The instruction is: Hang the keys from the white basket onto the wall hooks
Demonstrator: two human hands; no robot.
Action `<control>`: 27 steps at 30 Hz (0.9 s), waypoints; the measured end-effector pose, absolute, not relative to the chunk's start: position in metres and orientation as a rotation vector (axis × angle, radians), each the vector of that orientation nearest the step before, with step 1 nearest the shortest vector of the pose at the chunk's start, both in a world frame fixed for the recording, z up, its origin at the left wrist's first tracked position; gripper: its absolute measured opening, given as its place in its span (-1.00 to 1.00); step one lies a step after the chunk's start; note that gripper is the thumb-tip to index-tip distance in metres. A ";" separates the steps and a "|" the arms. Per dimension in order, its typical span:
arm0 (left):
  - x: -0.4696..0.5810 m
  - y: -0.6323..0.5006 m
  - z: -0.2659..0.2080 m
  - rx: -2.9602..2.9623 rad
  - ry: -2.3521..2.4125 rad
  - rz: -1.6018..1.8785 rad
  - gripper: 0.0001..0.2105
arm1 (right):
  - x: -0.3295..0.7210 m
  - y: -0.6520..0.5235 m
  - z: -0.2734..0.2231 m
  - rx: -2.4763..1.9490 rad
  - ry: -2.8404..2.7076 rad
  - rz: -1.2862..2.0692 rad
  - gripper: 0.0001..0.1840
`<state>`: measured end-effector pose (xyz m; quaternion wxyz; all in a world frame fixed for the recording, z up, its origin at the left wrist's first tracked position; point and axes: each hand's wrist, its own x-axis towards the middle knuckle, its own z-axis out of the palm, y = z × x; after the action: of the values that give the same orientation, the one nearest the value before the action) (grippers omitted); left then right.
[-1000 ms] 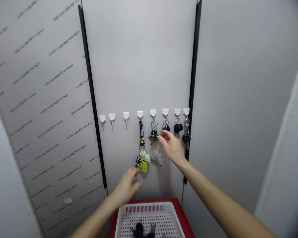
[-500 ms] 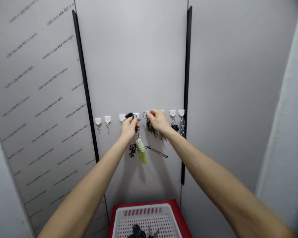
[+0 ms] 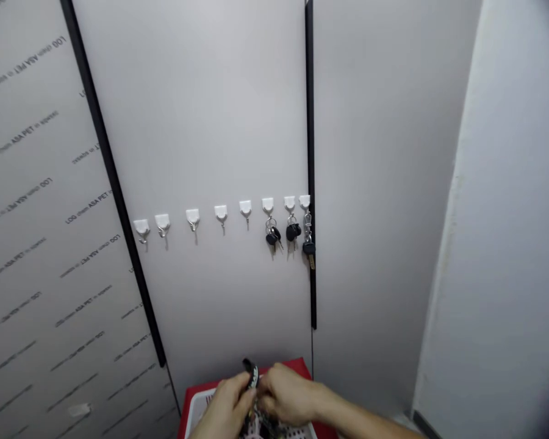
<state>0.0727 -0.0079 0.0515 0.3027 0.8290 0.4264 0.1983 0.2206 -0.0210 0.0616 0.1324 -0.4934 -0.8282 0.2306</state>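
My left hand (image 3: 229, 402) is closed on a bunch of keys, and its black strap (image 3: 252, 373) with white lettering sticks up above the fingers. Right beside it, my right hand (image 3: 290, 393) is closed too, its fingers curled around keys that are mostly hidden. Both hands are low, over the white plastic basket (image 3: 193, 410). Dark key parts (image 3: 268, 424) show beneath and between the hands. Which bunch those parts belong to, I cannot tell.
White hooks (image 3: 193, 216) run in a row across the grey panel (image 3: 201, 122). Three key bunches (image 3: 293, 230) hang on the right-hand hooks. Long black handles (image 3: 310, 152) stand along the panel edges. Beneath the basket lies a red surface (image 3: 297, 367).
Both hands have come down from the hooks to the basket. The bunch my right hand was gripping at a middle hook is off it. The view has tilted and shifted right.
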 end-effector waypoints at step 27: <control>0.169 0.062 0.289 2.135 0.927 1.416 -0.85 | 0.289 0.025 0.277 -1.260 -1.690 -0.387 -0.74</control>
<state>0.1690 0.0618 0.2894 0.2070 0.7667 0.3328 0.5085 0.2895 0.0246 0.2770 0.4787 -0.5160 -0.6924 -0.1585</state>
